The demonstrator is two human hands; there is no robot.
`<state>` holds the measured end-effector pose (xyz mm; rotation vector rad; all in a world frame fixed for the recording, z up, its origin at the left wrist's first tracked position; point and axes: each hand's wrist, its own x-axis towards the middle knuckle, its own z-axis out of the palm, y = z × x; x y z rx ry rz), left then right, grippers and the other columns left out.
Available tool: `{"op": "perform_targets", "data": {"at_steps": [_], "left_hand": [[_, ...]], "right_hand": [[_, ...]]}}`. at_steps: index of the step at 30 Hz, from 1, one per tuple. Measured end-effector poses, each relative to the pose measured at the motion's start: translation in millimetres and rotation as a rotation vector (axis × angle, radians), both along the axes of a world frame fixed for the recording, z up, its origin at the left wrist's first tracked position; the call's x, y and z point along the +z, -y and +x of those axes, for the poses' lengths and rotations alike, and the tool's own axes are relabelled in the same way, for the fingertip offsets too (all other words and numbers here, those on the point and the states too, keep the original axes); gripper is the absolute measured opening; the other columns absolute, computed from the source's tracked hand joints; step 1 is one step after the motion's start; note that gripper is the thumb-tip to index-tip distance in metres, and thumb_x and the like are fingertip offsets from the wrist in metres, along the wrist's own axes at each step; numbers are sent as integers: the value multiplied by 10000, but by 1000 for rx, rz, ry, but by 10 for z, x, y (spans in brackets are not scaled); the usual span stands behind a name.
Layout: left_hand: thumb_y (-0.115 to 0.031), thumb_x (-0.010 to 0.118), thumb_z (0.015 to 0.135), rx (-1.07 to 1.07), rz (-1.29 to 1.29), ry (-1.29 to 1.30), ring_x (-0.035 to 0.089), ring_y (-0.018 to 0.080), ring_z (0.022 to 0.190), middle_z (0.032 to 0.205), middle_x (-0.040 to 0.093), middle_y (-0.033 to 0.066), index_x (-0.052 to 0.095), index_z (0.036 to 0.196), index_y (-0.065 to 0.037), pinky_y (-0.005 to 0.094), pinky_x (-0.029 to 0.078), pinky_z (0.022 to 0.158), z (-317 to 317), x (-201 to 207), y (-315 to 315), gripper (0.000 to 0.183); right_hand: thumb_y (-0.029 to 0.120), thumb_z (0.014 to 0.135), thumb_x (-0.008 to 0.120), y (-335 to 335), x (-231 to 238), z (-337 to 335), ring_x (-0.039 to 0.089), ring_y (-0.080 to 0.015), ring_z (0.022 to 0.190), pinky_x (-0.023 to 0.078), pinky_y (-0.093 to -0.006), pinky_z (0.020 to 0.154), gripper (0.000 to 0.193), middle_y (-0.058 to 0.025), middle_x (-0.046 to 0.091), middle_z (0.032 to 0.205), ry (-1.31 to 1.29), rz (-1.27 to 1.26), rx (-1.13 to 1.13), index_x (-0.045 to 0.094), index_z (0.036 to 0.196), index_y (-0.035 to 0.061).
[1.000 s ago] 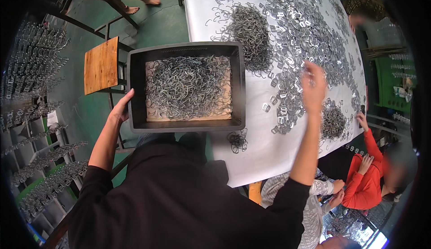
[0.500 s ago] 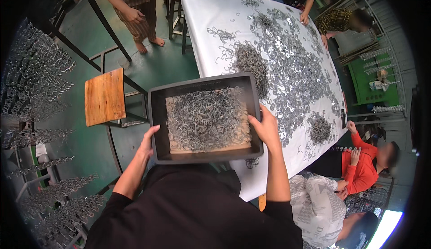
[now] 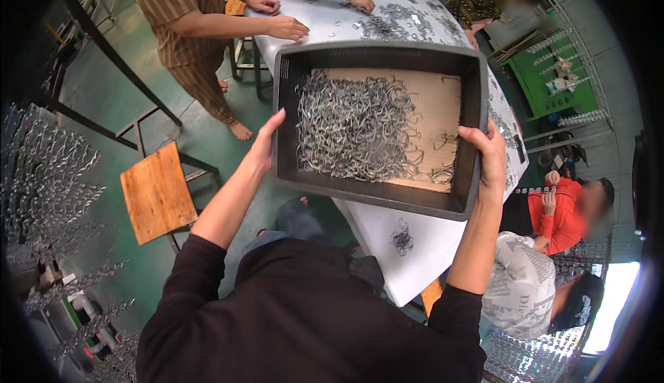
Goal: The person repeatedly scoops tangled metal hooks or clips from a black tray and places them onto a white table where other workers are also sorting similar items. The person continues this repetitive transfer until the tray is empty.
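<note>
Between my hands is a black rectangular plastic bin [image 3: 470, 106], held over the near part of a white-covered table [image 3: 415, 269]. Many small bent metal hooks [image 3: 353, 127] lie heaped toward its left side. Light brown cardboard [image 3: 434, 103] shows bare along the right of its bottom, with a few loose hooks on it. My left hand [image 3: 266, 139] is closed on the left wall. The right wall is in the grip of my right hand [image 3: 490, 151], thumb over the rim. Much of the table and its metal pieces is hidden behind the bin.
A wooden stool [image 3: 159, 193] stands at left, near racks of hanging metal parts [image 3: 48, 169]. Across the table, a person in striped clothes reaches a hand [image 3: 287, 28] over it. People in red [image 3: 553, 207] and grey-white [image 3: 519, 286] are at right. A small hook pile [image 3: 402, 239] lies nearby.
The bin has moved up and to the right in view. Its hooks have shifted left, baring cardboard at right. The person in striped clothes has come to the table's far left corner.
</note>
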<state>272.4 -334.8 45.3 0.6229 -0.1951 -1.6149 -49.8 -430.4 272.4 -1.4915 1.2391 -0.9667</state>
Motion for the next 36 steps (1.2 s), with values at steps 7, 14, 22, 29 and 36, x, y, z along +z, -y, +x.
{"op": "perform_targets", "data": {"at_steps": [7, 14, 22, 29, 36], "left_hand": [[-479, 598, 865, -63, -46, 52, 610, 218, 1045, 1205, 626, 78, 562, 1266, -71, 383, 474, 949, -15, 203, 1101, 573], [-439, 611, 875, -129, -80, 113, 592, 198, 1093, 1262, 584, 102, 506, 1314, -65, 349, 471, 953, 48, 357, 1743, 586], [-301, 699, 834, 923, -263, 1402, 599, 242, 1039, 1109, 627, 134, 580, 1199, -58, 339, 463, 905, 81, 873, 2276, 455], [-226, 709, 783, 282, -1082, 1564, 524, 297, 1146, 1166, 596, 121, 614, 1142, -94, 425, 446, 935, -1066, 1568, 2776, 393], [-252, 684, 779, 212, -1373, 1549, 353, 426, 1307, 1403, 389, 187, 445, 1364, -115, 538, 351, 1049, -854, 1277, 3102, 647]], "right_hand": [[211, 671, 762, 576, 253, 19, 611, -137, 816, 460, -263, 771, 425, -74, 649, 914, -131, -105, -135, 605, 1006, 1], [196, 675, 725, 1159, 178, -121, 607, -157, 801, 468, -256, 746, 466, -102, 623, 904, -73, -34, -136, 556, 1024, -63], [66, 671, 763, 994, -39, 152, 603, -140, 790, 468, -255, 768, 369, -82, 633, 884, 208, -227, -196, 565, 975, 1], [46, 665, 787, 1140, -93, 659, 598, -133, 754, 469, -244, 737, 395, -80, 630, 843, 275, -255, -374, 546, 971, -19], [19, 676, 791, 1415, -211, 1219, 578, -106, 725, 459, -224, 699, 361, -55, 625, 836, 231, -376, -431, 550, 942, -7]]}}
